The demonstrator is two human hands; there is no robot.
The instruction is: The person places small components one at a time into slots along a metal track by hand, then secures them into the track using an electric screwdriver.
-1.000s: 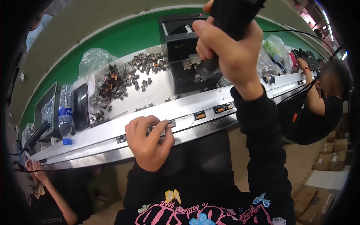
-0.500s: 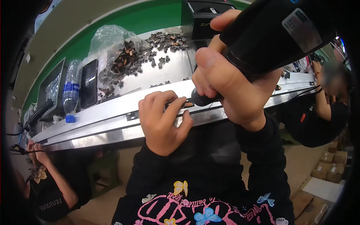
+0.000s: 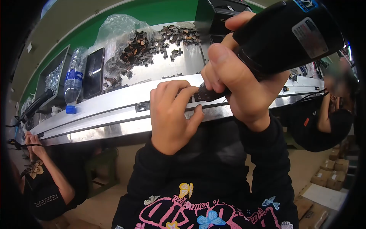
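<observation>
My right hand [image 3: 244, 80] is wrapped around a black electric screwdriver [image 3: 286, 38]. The tool slants down to the left, and its ribbed nose [image 3: 207, 93] meets the white rail [image 3: 126, 97] near the fingertips of my left hand [image 3: 173, 110]. Those fingers are bent over the rail's channel, with index finger and thumb around a small dark part that they mostly hide. Just left of this hand, a black piece [image 3: 142, 107] sits in the channel. The screwdriver's bit is out of sight.
Behind the rail lie many small dark parts [image 3: 173, 38], a plastic bag [image 3: 118, 28], a phone [image 3: 94, 72], a water bottle [image 3: 74, 80] and a grey bin [image 3: 53, 76] of small shiny pieces. A black box [image 3: 217, 19] stands at the back. Co-workers sit on both sides.
The screwdriver and both hands appear slightly further right in view, as the whole scene shifts. My left fingers now cover the small part, whose copper-coloured bits showed before.
</observation>
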